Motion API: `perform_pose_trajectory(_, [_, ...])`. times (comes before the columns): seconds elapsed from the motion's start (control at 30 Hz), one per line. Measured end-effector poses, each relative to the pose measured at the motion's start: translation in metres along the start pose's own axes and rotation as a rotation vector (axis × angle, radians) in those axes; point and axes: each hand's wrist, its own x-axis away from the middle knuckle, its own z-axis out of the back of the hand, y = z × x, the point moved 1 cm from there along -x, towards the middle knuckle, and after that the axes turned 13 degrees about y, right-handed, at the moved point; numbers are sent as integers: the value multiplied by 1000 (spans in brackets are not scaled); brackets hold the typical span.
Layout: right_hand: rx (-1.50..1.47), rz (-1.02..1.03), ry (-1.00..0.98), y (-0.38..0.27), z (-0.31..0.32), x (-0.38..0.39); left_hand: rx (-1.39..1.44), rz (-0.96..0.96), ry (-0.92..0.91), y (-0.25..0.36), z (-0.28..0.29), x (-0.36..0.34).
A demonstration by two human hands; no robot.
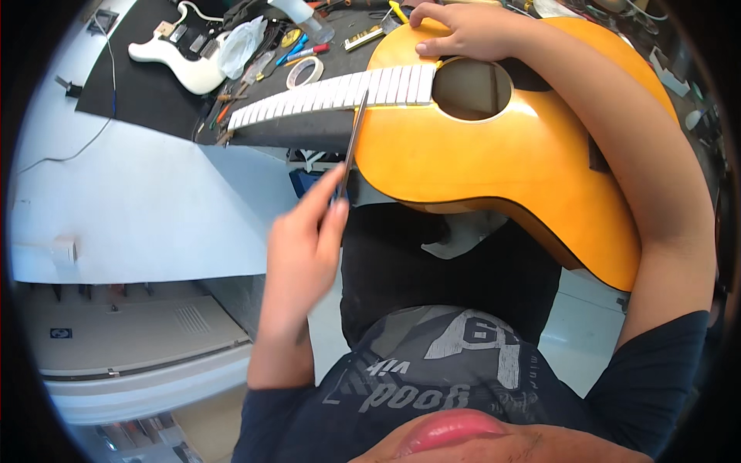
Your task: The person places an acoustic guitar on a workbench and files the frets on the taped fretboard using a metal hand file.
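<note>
While the right hand [472, 32] lies loosely spread on the glossy amber acoustic guitar [478, 158] at the frame's upper right, the left hand [302, 241] grasps a slim, dark, straight tool [356, 135] near centre, its tip at the white-banded fretboard [397, 85]. A smooth white guitar body [189, 75] and ringed tape [290, 77] lie upper left; pale lettering marks the dark shirt [421, 355] below.

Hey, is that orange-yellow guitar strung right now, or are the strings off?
The guitar looks unstrung: no strings show across its soundhole or over the white-covered fretboard.
</note>
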Motion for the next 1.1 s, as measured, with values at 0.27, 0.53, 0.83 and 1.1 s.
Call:
perform_pose_trajectory(0.27, [-40,54,30,-15,11,2,-128,-292,72,7,-12,-80])
perform_pose_trajectory(0.53, [26,2,24,-1,-7,-2,-68,82,-42,5,4,4])
perform_pose_trajectory(0.83, [0,-1,30,4,-3,0,-60,-40,-12,11,-9,-36])
perform_pose_trajectory(1.1, [-20,32,46,-1,-1,-9,-112,-43,-37,26,-6,-71])
